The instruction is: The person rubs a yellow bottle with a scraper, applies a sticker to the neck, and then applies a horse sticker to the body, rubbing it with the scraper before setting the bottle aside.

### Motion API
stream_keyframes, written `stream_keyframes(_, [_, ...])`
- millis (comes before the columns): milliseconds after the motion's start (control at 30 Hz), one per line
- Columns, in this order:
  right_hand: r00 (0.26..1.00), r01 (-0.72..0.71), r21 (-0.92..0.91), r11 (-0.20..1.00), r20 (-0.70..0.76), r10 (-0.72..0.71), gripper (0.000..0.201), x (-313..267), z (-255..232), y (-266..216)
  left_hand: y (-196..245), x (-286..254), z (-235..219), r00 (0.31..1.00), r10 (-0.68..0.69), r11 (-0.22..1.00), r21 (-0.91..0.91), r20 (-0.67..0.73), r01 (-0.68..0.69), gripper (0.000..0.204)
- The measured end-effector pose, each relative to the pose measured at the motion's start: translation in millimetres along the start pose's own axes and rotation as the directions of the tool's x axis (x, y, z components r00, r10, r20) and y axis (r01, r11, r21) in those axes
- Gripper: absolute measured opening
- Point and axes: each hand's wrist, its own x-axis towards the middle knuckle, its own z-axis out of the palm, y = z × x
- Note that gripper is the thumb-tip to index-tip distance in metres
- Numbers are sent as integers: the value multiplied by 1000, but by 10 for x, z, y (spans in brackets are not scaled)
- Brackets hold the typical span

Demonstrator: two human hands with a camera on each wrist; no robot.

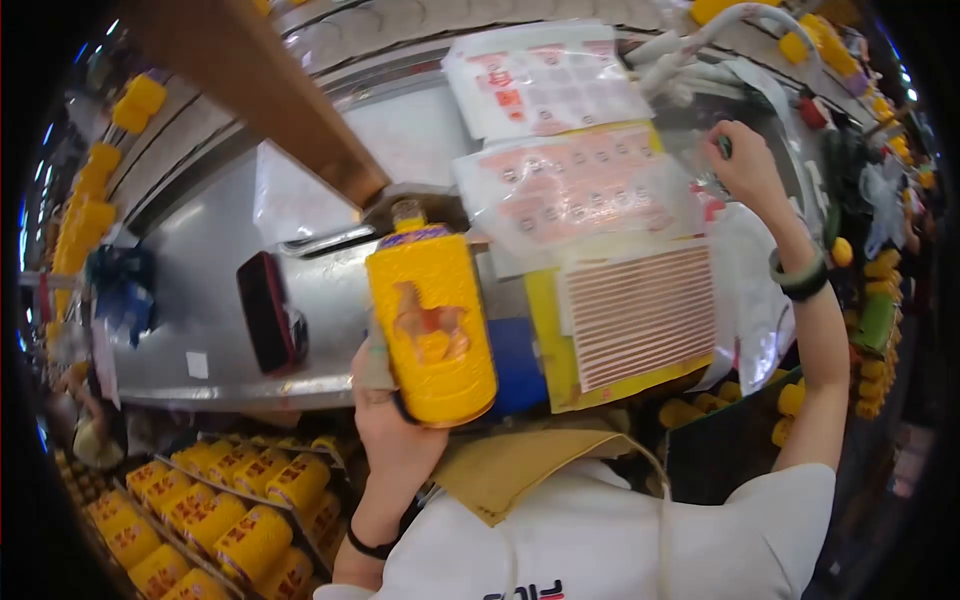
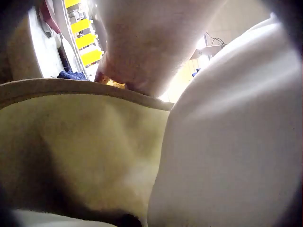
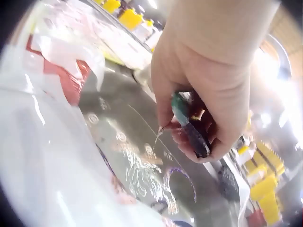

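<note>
My left hand grips a yellow bottle low on its side. The bottle has a textured surface, a brown horse picture on the front and a purple-patterned band below its narrow neck. In the left wrist view, the left hand shows only in part, and the bottle is mostly hidden. Out to the right, my right hand curls round a small green and dark stick-like object, whose kind I cannot tell. Its fingertips are close above a clear film with printed decals on the grey tabletop.
Plastic-wrapped printed sheets and a brown-striped sheet lie mid-table. A phone rests at left, beyond a wooden post. Racks of yellow bottles stand below left. White tubing runs along the back right.
</note>
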Motion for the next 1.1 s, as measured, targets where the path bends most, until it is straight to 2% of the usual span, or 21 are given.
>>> stream_keyframes(67, [983, 179, 158, 971, -77, -169, 14, -338, -94, -633, 14, 45, -75, 996, 81, 993, 82, 48, -84, 94])
stream_keyframes(133, [949, 316, 352, 881, -120, -292, 10, -693, -102, -1187, -10, 48, -121, 995, 88, 992, 85, 56, -92, 96])
stream_keyframes(200, [977, 195, 456, 868, -15, -211, 10, -1014, -194, -1757, -43, 56, -119, 993, 102, 992, 72, 62, -107, 98])
stream_keyframes(267, [951, 271, 541, 796, -23, -309, 10, -1214, -174, -2094, -66, 65, -116, 990, 129, 992, -9, 61, -129, 101])
stream_keyframes(300, [943, 255, 610, 750, 15, -332, 10, -1296, -210, -2260, -79, 72, -124, 985, 158, 987, 5, 71, -158, 102])
stream_keyframes(333, [934, 231, 673, 703, 50, -354, 10, -1364, -269, -2407, -89, 70, -112, 985, 155, 988, 6, 71, -156, 102])
stream_keyframes(400, [900, 86, 814, 574, 184, -395, 11, -1474, -345, -2626, -111, 57, -81, 986, 157, 988, -7, 49, -157, 103])
stream_keyframes(433, [881, 52, 849, 526, 209, -425, 11, -1507, -273, -2674, -139, 66, -115, 981, 167, 986, -40, 96, -164, 107])
stream_keyframes(467, [881, 52, 849, 526, 210, -424, 11, -1542, -181, -2724, -136, 65, -151, 981, 168, 986, -41, 97, -165, 107])
stream_keyframes(533, [923, 3, 837, 548, 208, -323, 11, -1590, -23, -2799, -81, 86, -230, 959, -18, 925, -360, 284, 124, 113])
stream_keyframes(567, [929, -17, 830, 557, 220, -299, 10, -1605, 1, -2812, -50, 100, -249, 959, -19, 924, -361, 282, 124, 113])
stream_keyframes(633, [929, -36, 819, 573, 238, -282, 11, -1618, 9, -2829, 11, 126, -245, 947, -11, 671, -700, 322, 245, 105])
stream_keyframes(667, [932, -55, 808, 587, 253, -261, 12, -1626, 14, -2834, 24, 136, -217, 947, -14, 671, -699, 322, 248, 105])
stream_keyframes(733, [939, -68, 816, 574, 247, -239, 12, -1668, 38, -2839, 51, 160, -163, 943, -140, 589, -740, 301, 324, 91])
stream_keyframes(800, [947, -82, 823, 562, 240, -214, 13, -1692, 88, -2819, 75, 179, -164, 941, -127, 580, -746, 313, 327, 85])
stream_keyframes(867, [943, -240, 895, 375, 307, -129, 14, -1721, 188, -2755, 90, 177, -164, 938, -117, 571, -751, 326, 332, 80])
stream_keyframes(900, [934, -289, 919, 267, 332, -134, 16, -1733, 247, -2724, 93, 169, -164, 935, -127, 561, -754, 331, 343, 80])
stream_keyframes(1000, [917, -350, 908, 230, 382, -116, 20, -1808, 322, -2724, 107, 155, -168, 930, -144, 548, -755, 339, 360, 79])
stream_keyframes(1100, [924, -330, 909, 254, 366, -111, 24, -1853, 356, -2770, 126, 165, -168, 930, -153, 539, -760, 335, 363, 77])
